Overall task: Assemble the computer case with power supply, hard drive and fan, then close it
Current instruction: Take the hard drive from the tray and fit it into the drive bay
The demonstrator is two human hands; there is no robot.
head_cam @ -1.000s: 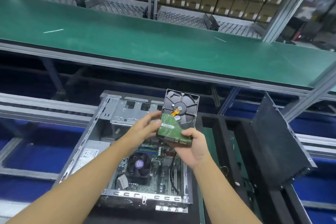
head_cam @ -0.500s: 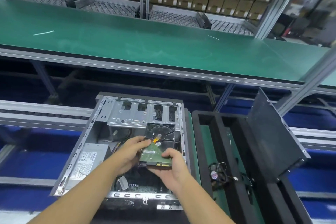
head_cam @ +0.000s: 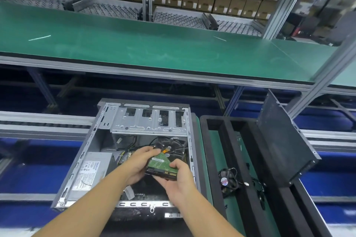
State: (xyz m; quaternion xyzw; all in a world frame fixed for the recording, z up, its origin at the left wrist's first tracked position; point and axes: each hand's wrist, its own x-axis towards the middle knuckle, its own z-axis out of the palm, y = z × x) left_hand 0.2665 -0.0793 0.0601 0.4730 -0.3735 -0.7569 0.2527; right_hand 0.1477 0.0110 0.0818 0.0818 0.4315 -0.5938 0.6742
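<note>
Hard drive (head_cam: 161, 163), green circuit board up, is held inside the open computer case (head_cam: 82, 156), just below the drive cage (head_cam: 150, 123). Left grip (head_cam: 140, 161) curls round its left edge; right grip (head_cam: 179, 181) pinches its near end. Power supply (head_cam: 90, 171) sits at the case's left side. Fan (head_cam: 228, 180) lies in the black tray (head_cam: 212, 150) to the right.

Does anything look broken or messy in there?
Nothing looks broken. The hard drive is tilted, green circuit board up, only because the left hand and right hand hold it over the open case. The fan lies loose in the black tray beside it, wires trailing, not yet fitted.
</note>
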